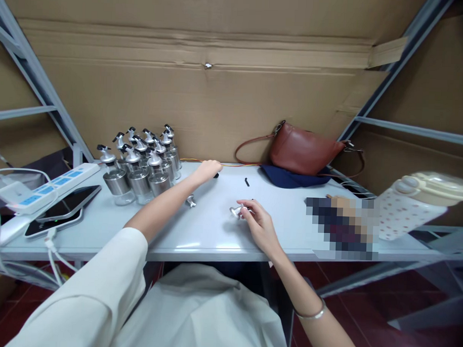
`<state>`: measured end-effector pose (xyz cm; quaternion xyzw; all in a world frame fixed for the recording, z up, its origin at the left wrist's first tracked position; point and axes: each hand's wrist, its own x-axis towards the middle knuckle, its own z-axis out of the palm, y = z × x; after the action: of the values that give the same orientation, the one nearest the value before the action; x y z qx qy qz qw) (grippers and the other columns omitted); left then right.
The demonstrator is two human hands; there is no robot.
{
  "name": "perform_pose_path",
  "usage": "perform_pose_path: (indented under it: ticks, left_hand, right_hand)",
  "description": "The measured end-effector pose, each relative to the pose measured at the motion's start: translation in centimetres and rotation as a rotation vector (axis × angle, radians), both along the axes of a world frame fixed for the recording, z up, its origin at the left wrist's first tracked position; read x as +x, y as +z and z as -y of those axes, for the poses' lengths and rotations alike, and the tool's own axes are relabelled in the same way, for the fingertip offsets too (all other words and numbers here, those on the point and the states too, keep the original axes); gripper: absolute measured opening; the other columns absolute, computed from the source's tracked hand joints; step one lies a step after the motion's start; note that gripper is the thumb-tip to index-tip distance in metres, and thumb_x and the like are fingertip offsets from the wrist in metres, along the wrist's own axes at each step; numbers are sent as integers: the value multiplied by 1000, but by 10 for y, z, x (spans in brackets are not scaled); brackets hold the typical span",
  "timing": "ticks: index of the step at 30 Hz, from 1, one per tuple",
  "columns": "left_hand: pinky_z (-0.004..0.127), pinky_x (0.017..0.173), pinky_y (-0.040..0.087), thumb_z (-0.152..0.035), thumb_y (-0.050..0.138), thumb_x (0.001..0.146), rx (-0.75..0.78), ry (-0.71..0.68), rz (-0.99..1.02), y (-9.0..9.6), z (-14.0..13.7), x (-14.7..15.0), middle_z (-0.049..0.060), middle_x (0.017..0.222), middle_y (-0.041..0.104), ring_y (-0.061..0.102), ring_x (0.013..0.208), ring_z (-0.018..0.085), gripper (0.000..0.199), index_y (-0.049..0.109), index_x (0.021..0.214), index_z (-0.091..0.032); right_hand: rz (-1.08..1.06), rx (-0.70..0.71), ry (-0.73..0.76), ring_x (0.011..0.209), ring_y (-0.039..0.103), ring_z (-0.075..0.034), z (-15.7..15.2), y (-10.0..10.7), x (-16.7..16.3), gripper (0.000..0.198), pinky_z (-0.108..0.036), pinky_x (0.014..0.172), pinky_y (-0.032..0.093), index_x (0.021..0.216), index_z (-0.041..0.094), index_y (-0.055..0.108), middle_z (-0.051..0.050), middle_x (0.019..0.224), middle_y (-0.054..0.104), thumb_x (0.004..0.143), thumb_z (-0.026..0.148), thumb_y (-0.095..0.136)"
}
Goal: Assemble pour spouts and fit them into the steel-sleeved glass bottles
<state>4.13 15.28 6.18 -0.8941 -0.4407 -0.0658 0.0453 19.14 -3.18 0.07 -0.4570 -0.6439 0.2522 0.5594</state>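
Observation:
My right hand pinches a silver metal pourer top just above the tabletop. Farther back, my left hand reaches out with its fingers curled downward. A small black piece shows at its fingertips, though the hand hides much of the grip. Between the two hands and the back edge lies another black lever piece. Beside my left forearm rests a loose silver pourer top. Several glass bottles with steel bands and silver-and-black pourers stand grouped at left.
A brown leather bag sits on dark blue cloth at the back right. To the right are a blurred patch and a dotted tumbler. Phones, cables and a power strip occupy the left end. Cardboard walls the back.

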Motion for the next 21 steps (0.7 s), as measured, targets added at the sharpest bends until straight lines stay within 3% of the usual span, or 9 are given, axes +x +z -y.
perform_pose_path:
  ticks: [9,16,18,21]
  left_hand:
    - [30,76,39,-2,45,81,27,-25,-28,-2,-11,3,18,95,65,60,95,23,22,66,80,-8]
    - [30,81,43,-13,45,83,56,-121,142,7,33,-6,13,105,61,59,95,20,17,60,90,-10]
    - [28,80,45,-17,48,83,-17,-162,291,4,56,-15,10,102,62,60,90,17,13,58,88,-12]
    - [27,72,48,-19,51,80,-472,-208,780,-9,87,-30,7,91,64,61,80,14,8,55,79,-13]
  right_hand:
    - [-5,-27,11,78,63,-16,0,0,0,21,-31,73,49,97,20,63,-5,90,63,86,34,52]
    - [-167,-86,8,63,62,-15,0,-4,-1,20,-29,66,47,89,20,54,1,66,61,82,38,59]
    - [-237,-79,-17,63,62,-14,0,-4,-2,21,-29,66,46,85,20,51,1,67,62,80,38,61]
    - [-307,-34,-26,63,62,-14,2,-2,-3,22,-29,66,47,84,21,50,1,70,63,79,38,64]
